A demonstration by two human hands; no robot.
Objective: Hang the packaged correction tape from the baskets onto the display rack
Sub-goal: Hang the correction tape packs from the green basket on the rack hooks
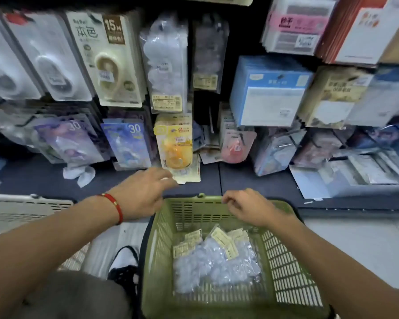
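The person is kneeling before a display rack [207,116] crowded with hanging stationery packs, a green plastic basket [293,261] sitting low in the centre of the frame. The packaged correction tapes [214,261] are lying in a loose heap on the basket's floor, clear bags with cream header cards pointing toward the far wall of the basket.

The left hand [143,194] is reaching out past the basket's upper left corner toward the dark shelf, fingers loosely extended; whether the fingertips are touching the pale card [187,176] lying there cannot be told through the blur. The right hand [251,208] is hovering over the far rim of the basket, fingers curled downward and holding nothing visible.

The heap is lying below and toward the viewer from the right hand's fingers, so that hand appears nearer to the packs and better placed to dip in.
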